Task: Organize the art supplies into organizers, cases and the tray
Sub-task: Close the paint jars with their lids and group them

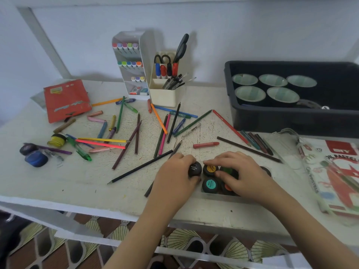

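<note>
While your left hand curls fingers and thumb round the black-lidded paint jar, the white lettering on its lid faces up at you, and the jar sits at the left end of the clear case by the table's near edge. Your right hand arches over the green-lidded jar: thumb against its near side, fingers bent over the top, index fingertip reaching across to the far rim of the yellow-lidded jar. The teal-lidded jar sits just in front of the yellow one, and the orange-lidded jar peeks out from under your right palm. They're small round pots, dark bodies and dark caps, each with a coloured disc on the lid, packed touching in two rows.

Out across the white table the coloured pencils lie scattered at every angle, with a red crayon just beyond your hands. Far to your left, three pots lie loose: the yellow paint pot, the blue paint pot and the dark purple paint pot. Against the wall stand the marker organizer and the cream pen holder, scissors poking out. To your right, the black tray holds paper cups, and the oil pastels pack lies nearer you.
</note>
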